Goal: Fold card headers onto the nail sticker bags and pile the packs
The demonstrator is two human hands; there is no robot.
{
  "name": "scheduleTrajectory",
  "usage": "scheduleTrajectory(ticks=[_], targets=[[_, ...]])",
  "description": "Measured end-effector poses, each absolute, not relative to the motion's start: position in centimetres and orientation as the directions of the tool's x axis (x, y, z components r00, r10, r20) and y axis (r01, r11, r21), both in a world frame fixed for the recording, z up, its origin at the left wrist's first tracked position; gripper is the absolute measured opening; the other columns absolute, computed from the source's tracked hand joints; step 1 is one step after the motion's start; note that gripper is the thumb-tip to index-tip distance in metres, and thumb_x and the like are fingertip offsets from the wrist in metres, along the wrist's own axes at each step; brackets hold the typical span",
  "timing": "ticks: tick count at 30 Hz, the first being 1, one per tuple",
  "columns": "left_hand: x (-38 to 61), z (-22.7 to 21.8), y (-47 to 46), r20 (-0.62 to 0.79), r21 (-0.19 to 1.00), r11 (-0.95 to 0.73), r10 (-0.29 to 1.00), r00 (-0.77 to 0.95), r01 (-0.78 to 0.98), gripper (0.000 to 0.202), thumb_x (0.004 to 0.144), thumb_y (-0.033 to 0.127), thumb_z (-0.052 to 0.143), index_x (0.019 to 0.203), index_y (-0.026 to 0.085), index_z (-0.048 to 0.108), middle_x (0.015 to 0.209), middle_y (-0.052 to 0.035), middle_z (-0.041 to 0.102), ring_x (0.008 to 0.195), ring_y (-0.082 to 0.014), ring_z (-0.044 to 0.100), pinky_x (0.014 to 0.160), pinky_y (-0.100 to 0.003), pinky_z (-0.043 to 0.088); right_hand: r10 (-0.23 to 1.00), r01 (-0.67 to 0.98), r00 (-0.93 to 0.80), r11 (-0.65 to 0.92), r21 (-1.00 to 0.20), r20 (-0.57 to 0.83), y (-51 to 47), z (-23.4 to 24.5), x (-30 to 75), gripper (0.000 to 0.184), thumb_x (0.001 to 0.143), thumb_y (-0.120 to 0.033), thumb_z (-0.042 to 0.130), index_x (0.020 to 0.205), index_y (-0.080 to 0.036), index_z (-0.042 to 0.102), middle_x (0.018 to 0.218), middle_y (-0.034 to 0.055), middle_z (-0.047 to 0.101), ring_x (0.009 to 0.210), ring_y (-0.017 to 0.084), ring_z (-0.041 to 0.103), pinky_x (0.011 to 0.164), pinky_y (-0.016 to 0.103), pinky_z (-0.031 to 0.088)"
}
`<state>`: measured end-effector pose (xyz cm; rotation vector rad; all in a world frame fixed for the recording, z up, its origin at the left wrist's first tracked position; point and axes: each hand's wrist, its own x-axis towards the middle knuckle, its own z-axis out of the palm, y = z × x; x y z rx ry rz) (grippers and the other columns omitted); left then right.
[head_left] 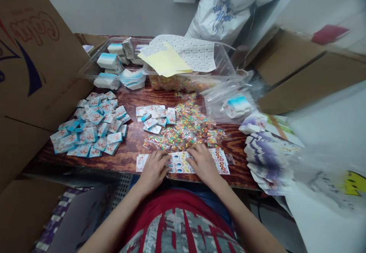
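Head view: the left hand (154, 167) and right hand (202, 163), fingers loosely bent, rest on white, colourfully printed paper strips (177, 162) at the table's (133, 100) near edge, seemingly steadying them; whether either pinches them, I cannot tell.

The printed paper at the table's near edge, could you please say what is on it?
The left hand and right hand lie over the printed paper; its colourful printing shows between them, but anything beneath the hands is covered.
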<state>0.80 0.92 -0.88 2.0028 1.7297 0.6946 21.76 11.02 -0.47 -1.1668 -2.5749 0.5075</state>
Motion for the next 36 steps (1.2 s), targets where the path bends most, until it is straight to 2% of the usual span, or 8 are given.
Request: scheduleTrajectory(ticks=[4, 11, 16, 21, 25, 29, 31, 36], targets=[[0.5, -0.9, 1.0, 0.105, 0.617, -0.159, 0.987, 0.120, 0.771, 0.035, 0.085, 0.015, 0.062, 0.119, 0.023, 0.058, 0.118, -0.0094, 0.058, 0.108, -0.0268, 0.051, 0.091, -0.043, 0.045, 0.730, 0.665, -0.681, 0.651, -0.366, 0.060, 10.1, 0.2, 21.2, 0.033, 0.081, -0.026, 0.071, 0.112, -0.020, 0.060, 0.108, 0.0105, 0.058, 0.102, 0.030, 0.049, 0.086, 0.043, 0.042], [0.7, -0.7, 1.0, 0.100, 0.615, -0.153, 0.988, 0.116, 0.773, 0.037, 0.086, 0.018, 0.062, 0.122, 0.022, 0.055, 0.120, -0.0090, 0.057, 0.107, -0.0261, 0.050, 0.091, -0.042, 0.043, 0.719, 0.686, -0.694, 0.639, -0.349, -0.047, 10.5, 0.9, 20.2, 0.021, 0.077, -0.026, 0.075, 0.086, -0.020, 0.057, 0.099, 0.0093, 0.058, 0.095, 0.028, 0.051, 0.078, 0.038, 0.041], [1.4, -0.5, 1.3, 0.067, 0.567, -0.104, 0.995, 0.080, 0.817, 0.036, 0.084, 0.025, 0.067, 0.119, 0.022, 0.057, 0.114, -0.0085, 0.056, 0.103, -0.0274, 0.049, 0.086, -0.042, 0.042, 0.703, 0.671, -0.710, 0.660, -0.339, -0.038, 10.7, 0.9, 19.7, 0.022, 0.075, -0.021, 0.074, 0.085, -0.020, 0.055, 0.096, 0.0084, 0.058, 0.092, 0.028, 0.051, 0.077, 0.037, 0.040], [1.7, -0.1, 1.9, 0.025, 0.518, -0.068, 0.998, 0.065, 0.853, 0.040, 0.077, 0.023, 0.073, 0.115, 0.024, 0.058, 0.104, -0.0060, 0.054, 0.101, -0.0277, 0.048, 0.084, -0.041, 0.041, 0.705, 0.671, -0.708, 0.650, -0.357, -0.048, 10.5, 0.8, 19.4, 0.019, 0.076, -0.014, 0.069, 0.085, -0.020, 0.054, 0.093, 0.0076, 0.059, 0.088, 0.026, 0.051, 0.075, 0.036, 0.040], [1.8, 0.1, 2.1, 0.020, 0.516, -0.058, 0.998, 0.056, 0.855, 0.036, 0.077, 0.021, 0.071, 0.111, 0.022, 0.059, 0.102, -0.0058, 0.052, 0.099, -0.0273, 0.048, 0.084, -0.041, 0.041, 0.696, 0.645, -0.716, 0.634, -0.427, -0.047, 10.5, 1.2, 19.4, 0.017, 0.078, -0.007, 0.064, 0.080, -0.020, 0.055, 0.090, 0.0055, 0.059, 0.088, 0.024, 0.052, 0.076, 0.034, 0.040], [1.6, 0.4, 2.2, 0.032, 0.588, -0.048, 0.999, 0.036, 0.808, 0.017, 0.082, 0.014, 0.062, 0.097, 0.021, 0.059, 0.098, -0.0056, 0.056, 0.096, -0.0251, 0.050, 0.084, -0.040, 0.042, 0.685, 0.594, -0.726, 0.585, -0.552, -0.056, 10.9, 1.7, 19.6, 0.020, 0.082, -0.007, 0.062, 0.069, -0.020, 0.054, 0.081, 0.0030, 0.058, 0.086, 0.022, 0.053, 0.075, 0.031, 0.040], [1.3, 0.9, 2.4, 0.045, 0.633, -0.069, 0.998, 0.052, 0.771, 0.009, 0.084, 0.012, 0.057, 0.085, 0.021, 0.057, 0.087, -0.0024, 0.059, 0.088, -0.0222, 0.053, 0.091, -0.043, 0.040, 0.673, 0.563, -0.737, 0.561, -0.607, -0.063, 11.3, 2.0, 19.6, 0.020, 0.084, -0.008, 0.062, 0.069, -0.019, 0.054, 0.079, 0.0023, 0.058, 0.084, 0.021, 0.053, 0.074, 0.030, 0.040], [0.3, 3.8, 3.2, 0.070, 0.669, -0.118, 0.993, 0.097, 0.734, 0.017, 0.089, 0.010, 0.049, 0.077, 0.021, 0.053, 0.073, 0.0035, 0.061, 0.074, -0.0160, 0.057, 0.107, -0.048, 0.031, 0.639, 0.505, -0.762, 0.485, -0.714, -0.104, 12.1, 3.3, 19.8, 0.013, 0.086, -0.013, 0.060, 0.075, -0.019, 0.058, 0.078, 0.0004, 0.061, 0.078, 0.019, 0.054, 0.070, 0.028, 0.037]])
